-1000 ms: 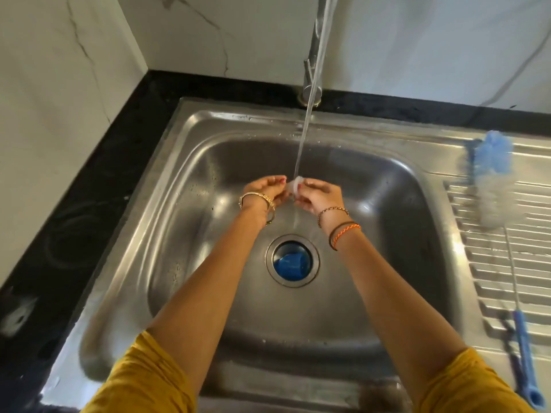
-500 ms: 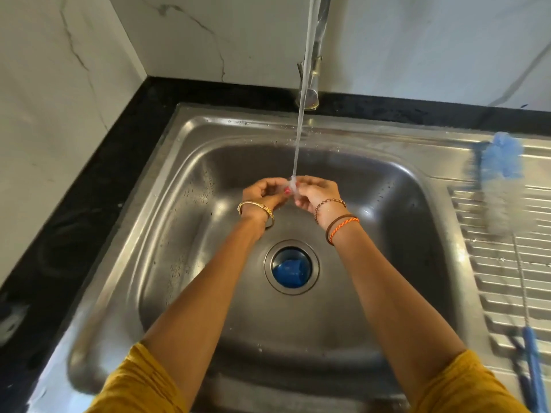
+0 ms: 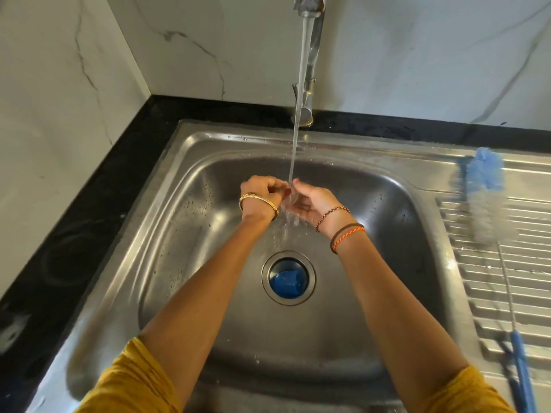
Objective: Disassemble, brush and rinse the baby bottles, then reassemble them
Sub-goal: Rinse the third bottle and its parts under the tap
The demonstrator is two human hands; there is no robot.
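My left hand (image 3: pixel 262 193): fingers curled; I cannot tell what it pinches.
My right hand (image 3: pixel 310 201): cupped under the water (image 3: pixel 299 114).
Brush (image 3: pixel 489 204): beside the sink (image 3: pixel 185 204).

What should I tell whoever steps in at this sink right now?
Left hand: fingers curled, beside the stream; whether it holds anything cannot be told.
Right hand: palm up under the running water, seemingly cupping a small clear part, too blurred to name.
Bottle brush lies on the draining board, untouched.
Blue object sits in the drain.
No bottles visible.
Left: finish rinsing, turn off tap, reassemble.
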